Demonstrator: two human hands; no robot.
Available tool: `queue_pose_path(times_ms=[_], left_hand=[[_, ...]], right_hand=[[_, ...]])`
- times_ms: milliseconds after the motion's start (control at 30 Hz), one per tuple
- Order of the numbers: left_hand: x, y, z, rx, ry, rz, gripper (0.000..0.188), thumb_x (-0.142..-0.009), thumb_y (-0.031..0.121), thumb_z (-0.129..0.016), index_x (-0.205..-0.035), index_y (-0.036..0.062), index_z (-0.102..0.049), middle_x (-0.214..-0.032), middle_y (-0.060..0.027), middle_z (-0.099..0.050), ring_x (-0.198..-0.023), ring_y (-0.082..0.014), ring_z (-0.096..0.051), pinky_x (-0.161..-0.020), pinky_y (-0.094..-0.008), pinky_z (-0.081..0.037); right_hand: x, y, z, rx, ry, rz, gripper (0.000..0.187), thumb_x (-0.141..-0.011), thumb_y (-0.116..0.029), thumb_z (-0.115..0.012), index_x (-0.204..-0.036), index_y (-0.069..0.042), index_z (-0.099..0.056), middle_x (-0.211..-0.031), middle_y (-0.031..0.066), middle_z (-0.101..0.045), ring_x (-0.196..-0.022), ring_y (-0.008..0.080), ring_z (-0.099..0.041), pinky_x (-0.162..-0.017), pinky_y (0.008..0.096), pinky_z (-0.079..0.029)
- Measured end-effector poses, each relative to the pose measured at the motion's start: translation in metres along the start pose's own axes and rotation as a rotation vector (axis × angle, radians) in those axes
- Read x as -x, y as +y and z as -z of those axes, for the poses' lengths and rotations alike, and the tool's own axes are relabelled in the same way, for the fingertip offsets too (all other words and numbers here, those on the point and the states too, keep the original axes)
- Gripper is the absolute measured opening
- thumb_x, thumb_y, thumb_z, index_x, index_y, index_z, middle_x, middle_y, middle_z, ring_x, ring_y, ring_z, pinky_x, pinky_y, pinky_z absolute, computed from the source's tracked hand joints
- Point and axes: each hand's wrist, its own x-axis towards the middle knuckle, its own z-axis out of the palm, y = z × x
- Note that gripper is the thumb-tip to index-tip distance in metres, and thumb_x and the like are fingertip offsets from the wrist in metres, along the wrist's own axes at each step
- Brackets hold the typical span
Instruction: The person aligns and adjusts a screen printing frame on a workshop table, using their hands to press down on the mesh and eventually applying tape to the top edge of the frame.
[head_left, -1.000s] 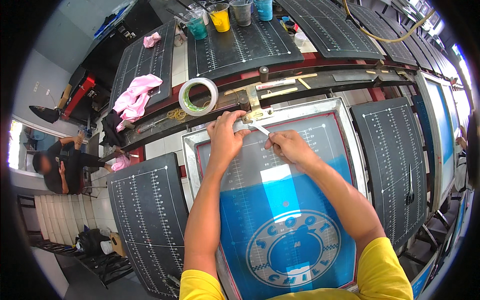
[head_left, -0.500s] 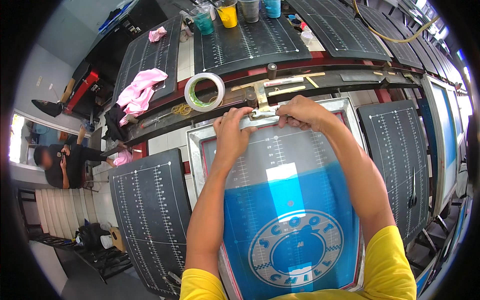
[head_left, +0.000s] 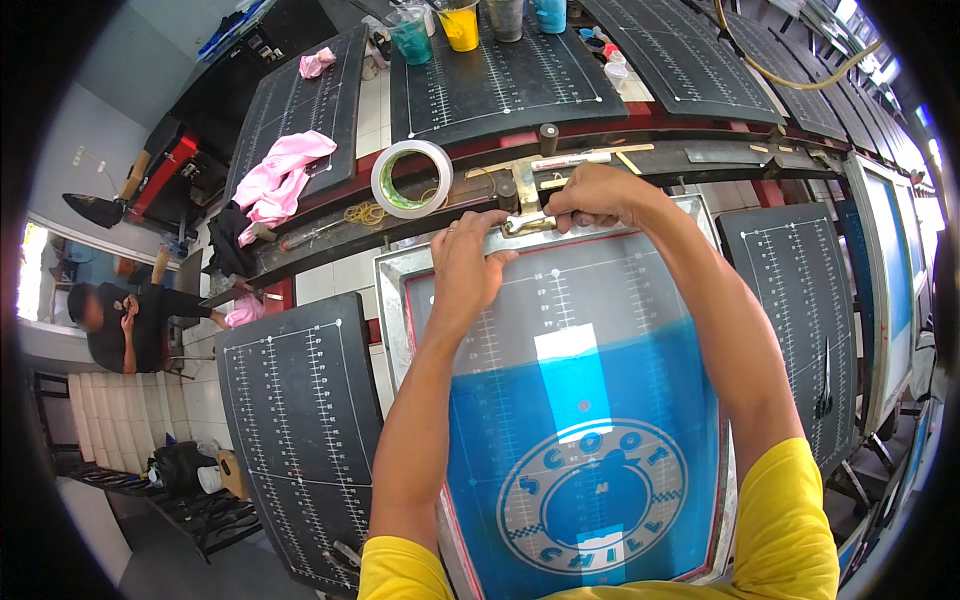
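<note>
A metal-framed printing screen (head_left: 385, 275) lies in front of me, its mesh partly coated blue with a round lettered design. At its far edge a metal clamp bracket (head_left: 525, 190) meets the frame. A wrench (head_left: 530, 224) lies across the clamp's near end. My right hand (head_left: 605, 197) is closed, thumb and fingers pinching the wrench's right end. My left hand (head_left: 468, 262) grips the far rim of the frame, its fingertips beside the wrench's left end. The wrench's jaw and the bolt under it are too small to make out.
A roll of tape (head_left: 412, 178) stands on the rail beyond the screen, near a marker (head_left: 570, 160). Black ruled boards (head_left: 300, 430) flank the screen. Pink cloth (head_left: 285, 180) and ink cups (head_left: 460, 28) lie farther off. Another person (head_left: 125, 325) sits at far left.
My right hand has risen slightly away from the screen, swinging the wrench's right end with it. My left hand has stayed at the rim.
</note>
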Motion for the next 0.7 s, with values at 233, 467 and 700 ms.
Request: queue_pose_path(times_ms=[233, 467, 700], left_hand=[[0.001, 0.003, -0.001, -0.011, 0.016, 0.001, 0.046, -0.074, 0.013, -0.079, -0.118, 0.012, -0.066, -0.103, -0.0065, -0.064, -0.105, -0.0269, -0.059, -0.097, -0.042, -0.035], [-0.001, 0.006, -0.006, 0.003, 0.038, -0.007, 0.045, -0.075, 0.015, -0.079, -0.117, 0.0127, -0.066, -0.106, -0.0059, -0.065, -0.106, -0.0273, -0.059, -0.096, -0.0427, -0.035], [0.001, -0.001, 0.001, -0.034, -0.014, 0.018, 0.047, -0.075, 0.019, -0.08, -0.119, 0.0147, -0.065, -0.106, -0.0052, -0.065, -0.105, -0.0272, -0.059, -0.096, -0.0429, -0.036]], right_hand=[[0.014, 0.038, -0.051, -0.423, 0.124, 0.016, 0.03, -0.094, -0.027, -0.06, -0.074, -0.005, -0.062, -0.052, -0.005, -0.041, -0.042, 0.0071, -0.032, -0.041, 0.0278, -0.02], [0.029, 0.035, -0.151, -1.07, 0.383, 0.021, 0.026, -0.102, -0.022, -0.046, -0.089, -0.002, -0.057, -0.057, -0.0021, -0.041, -0.041, 0.0088, -0.029, -0.039, 0.0297, -0.023], [0.045, 0.055, -0.118, -0.575, 0.402, 0.187, 0.04, -0.103, -0.029, -0.05, -0.084, 0.001, -0.068, -0.061, 0.0007, -0.053, -0.056, 0.0102, -0.046, -0.052, 0.0307, -0.037]])
